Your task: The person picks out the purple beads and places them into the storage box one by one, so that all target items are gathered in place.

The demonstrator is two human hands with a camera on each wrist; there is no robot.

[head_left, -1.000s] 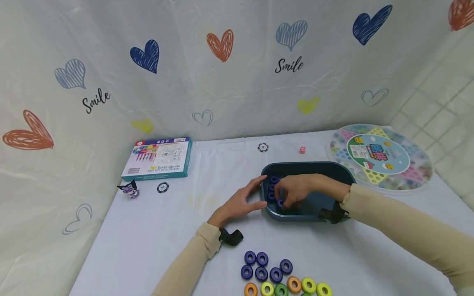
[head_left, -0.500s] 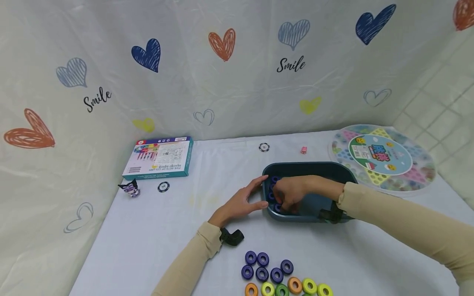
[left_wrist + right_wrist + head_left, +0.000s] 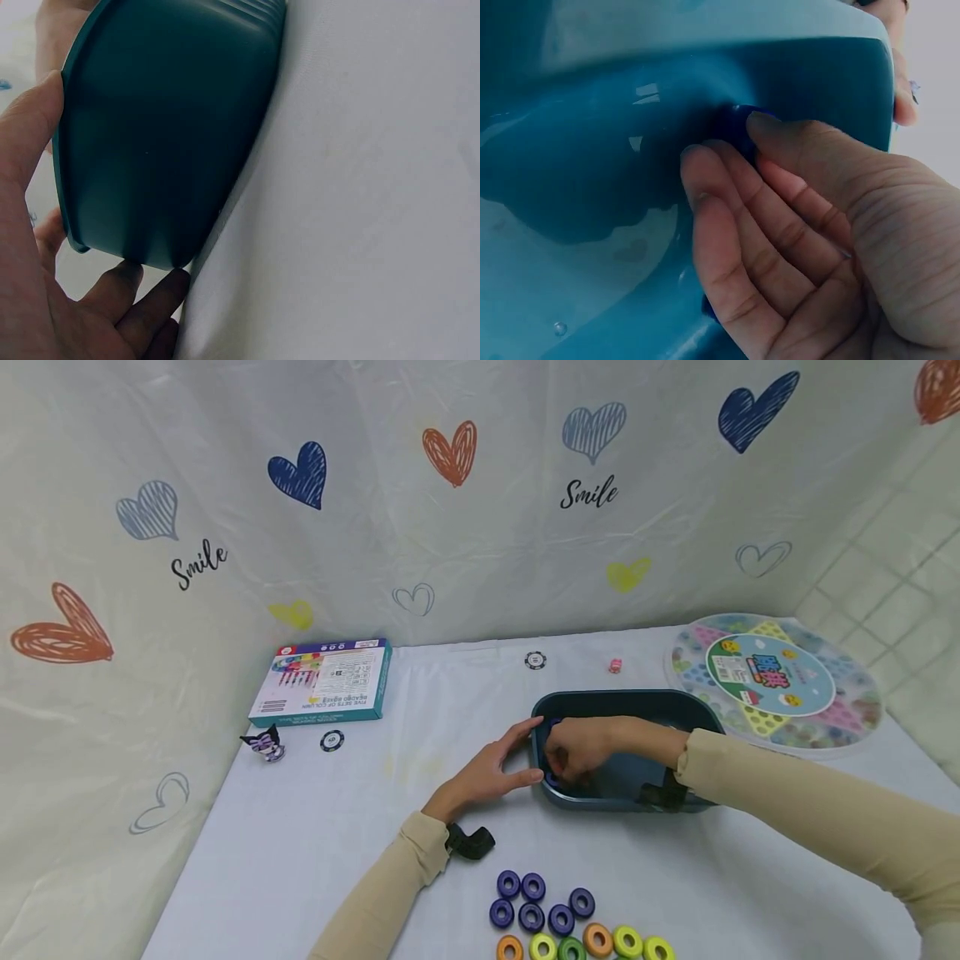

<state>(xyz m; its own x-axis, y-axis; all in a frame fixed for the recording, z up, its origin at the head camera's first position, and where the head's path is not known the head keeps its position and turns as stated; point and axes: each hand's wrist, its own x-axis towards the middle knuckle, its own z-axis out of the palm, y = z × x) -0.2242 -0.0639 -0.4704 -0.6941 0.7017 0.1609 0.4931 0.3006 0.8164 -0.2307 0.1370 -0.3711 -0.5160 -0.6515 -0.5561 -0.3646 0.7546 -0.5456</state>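
Nearest us, partly cut off by the lower edge, we find orange rings (image 3: 597, 928), yellow rings (image 3: 627, 931) and green rings (image 3: 572, 940). Just past them, six indigo rings (image 3: 531, 907) lie flat on the white cloth (image 3: 262, 877).

Farther in stands a teal tray (image 3: 622, 695). We see the left hand (image 3: 487, 772) spread against its left end, thumb and fingers touching the outside and gripping none of the rings. The right hand (image 3: 581, 747) reaches inside, its thumb and curled fingertips pinching a dark blue ring (image 3: 739, 120) near the tray's left end. That ring sits right at the fingertips, which half hide it; what we can see is smooth, rounded and slightly glossy. A second dark blue piece (image 3: 709, 308) peeks out behind the fingers.

Beyond, we have a small black-eared figurine (image 3: 264, 743), a black-and-white poker chip (image 3: 332, 741), a printed flat box (image 3: 321, 681), a round star-patterned game board (image 3: 771, 672) and, at the back, a heart-printed curtain (image 3: 510, 552).
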